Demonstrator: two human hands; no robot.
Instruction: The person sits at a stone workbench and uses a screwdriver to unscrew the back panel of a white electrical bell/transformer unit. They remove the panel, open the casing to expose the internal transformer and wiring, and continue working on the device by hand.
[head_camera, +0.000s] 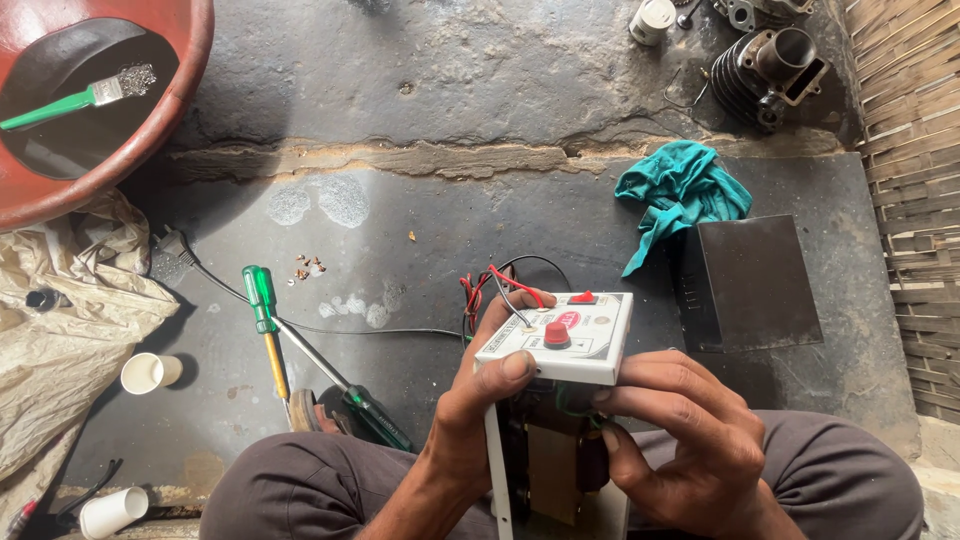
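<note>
I hold a small electrical unit over my lap. Its white front panel (570, 335) carries a red push button, a red rocker switch and a red label. Red and black wires (490, 285) loop out behind the panel. My left hand (480, 420) grips the panel's left side, thumb on its front edge and fingers behind. My right hand (690, 430) clasps the unit's right side below the panel, fingers curled against the dark inner body (545, 450).
A black metal cover (760, 280) lies to the right with a teal rag (680, 195) beside it. Two green-handled screwdrivers (265, 310) and a black power cord (300, 320) lie left. A red basin (150, 100) holds dark liquid and a green brush. Engine cylinder (770, 65) at top right.
</note>
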